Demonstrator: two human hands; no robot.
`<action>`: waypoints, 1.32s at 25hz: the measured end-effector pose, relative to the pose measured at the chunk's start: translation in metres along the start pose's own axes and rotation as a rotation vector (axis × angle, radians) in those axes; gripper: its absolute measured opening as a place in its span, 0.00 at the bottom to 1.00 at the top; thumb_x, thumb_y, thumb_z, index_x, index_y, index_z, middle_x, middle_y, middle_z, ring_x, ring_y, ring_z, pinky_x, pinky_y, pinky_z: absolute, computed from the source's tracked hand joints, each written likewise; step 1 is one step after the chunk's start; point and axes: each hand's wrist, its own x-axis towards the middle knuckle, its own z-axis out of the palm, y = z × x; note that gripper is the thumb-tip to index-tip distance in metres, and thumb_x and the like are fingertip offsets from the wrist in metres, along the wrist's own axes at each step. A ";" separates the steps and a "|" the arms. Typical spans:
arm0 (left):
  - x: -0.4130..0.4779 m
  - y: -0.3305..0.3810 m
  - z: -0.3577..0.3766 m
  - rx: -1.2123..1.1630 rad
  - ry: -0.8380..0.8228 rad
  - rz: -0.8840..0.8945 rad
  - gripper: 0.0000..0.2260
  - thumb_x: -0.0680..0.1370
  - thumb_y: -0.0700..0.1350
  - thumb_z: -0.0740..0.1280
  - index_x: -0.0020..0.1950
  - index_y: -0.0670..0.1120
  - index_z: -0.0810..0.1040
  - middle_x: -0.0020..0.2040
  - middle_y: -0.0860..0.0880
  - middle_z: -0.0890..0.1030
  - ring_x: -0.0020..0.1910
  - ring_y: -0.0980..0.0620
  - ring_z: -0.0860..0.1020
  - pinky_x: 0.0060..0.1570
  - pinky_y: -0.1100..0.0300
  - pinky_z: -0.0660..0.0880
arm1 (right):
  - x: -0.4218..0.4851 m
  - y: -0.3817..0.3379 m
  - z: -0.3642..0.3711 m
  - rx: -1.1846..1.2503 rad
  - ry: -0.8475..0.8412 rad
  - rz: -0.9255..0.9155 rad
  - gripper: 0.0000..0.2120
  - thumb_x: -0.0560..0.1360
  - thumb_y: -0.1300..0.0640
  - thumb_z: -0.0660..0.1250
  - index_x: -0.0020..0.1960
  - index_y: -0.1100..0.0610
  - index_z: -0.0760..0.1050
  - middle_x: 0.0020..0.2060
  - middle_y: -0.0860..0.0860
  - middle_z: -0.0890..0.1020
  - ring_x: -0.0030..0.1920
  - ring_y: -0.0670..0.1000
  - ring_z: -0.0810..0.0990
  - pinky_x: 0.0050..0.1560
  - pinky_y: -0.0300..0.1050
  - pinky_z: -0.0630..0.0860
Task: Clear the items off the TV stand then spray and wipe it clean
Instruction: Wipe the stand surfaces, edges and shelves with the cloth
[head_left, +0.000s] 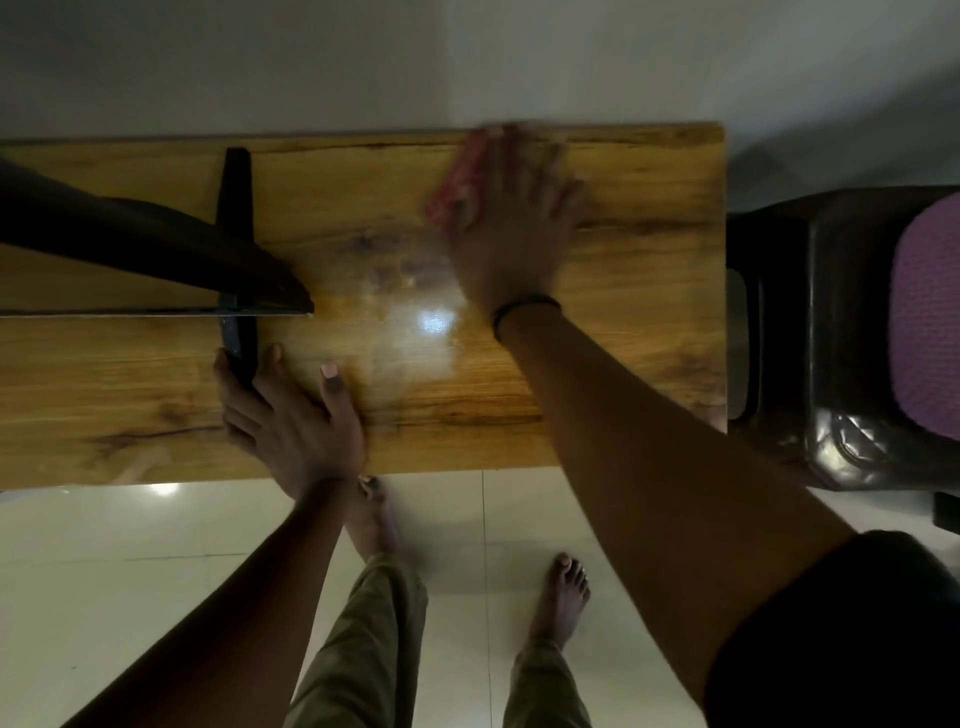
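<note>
The wooden TV stand (634, 322) stretches across the middle of the view, with a wet shiny patch near its centre. My right hand (511, 223) lies flat on a red cloth (460, 179) near the stand's back edge; hand and cloth are blurred. My left hand (288, 415) rests on the front part of the stand, fingers spread, touching the front end of the TV's black foot (236, 208). The black TV (130, 244) stands on the left half of the stand.
A dark plastic chair (831, 338) with a purple cushion (924, 322) stands right beside the stand's right end. A grey wall runs behind the stand. My bare feet stand on pale glossy floor tiles (156, 561) in front.
</note>
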 end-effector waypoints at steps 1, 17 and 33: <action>0.000 0.000 0.000 0.002 0.008 0.003 0.30 0.82 0.67 0.49 0.74 0.48 0.68 0.81 0.40 0.59 0.76 0.38 0.63 0.73 0.44 0.59 | -0.011 -0.020 0.003 0.005 -0.039 -0.123 0.37 0.79 0.40 0.40 0.84 0.54 0.52 0.83 0.56 0.54 0.83 0.65 0.47 0.79 0.69 0.42; 0.001 0.003 -0.007 -0.009 0.018 0.041 0.28 0.84 0.65 0.49 0.73 0.48 0.71 0.79 0.38 0.63 0.75 0.37 0.65 0.73 0.41 0.62 | -0.137 0.116 0.006 -0.013 -0.024 0.218 0.32 0.85 0.40 0.47 0.85 0.52 0.47 0.83 0.59 0.51 0.83 0.65 0.48 0.80 0.69 0.45; 0.081 -0.176 -0.088 -0.179 -0.268 0.361 0.29 0.82 0.54 0.55 0.80 0.40 0.60 0.82 0.39 0.59 0.82 0.37 0.54 0.78 0.33 0.50 | -0.203 -0.099 0.069 -0.036 -0.004 -0.282 0.30 0.84 0.43 0.49 0.84 0.50 0.54 0.84 0.54 0.53 0.83 0.62 0.48 0.80 0.64 0.40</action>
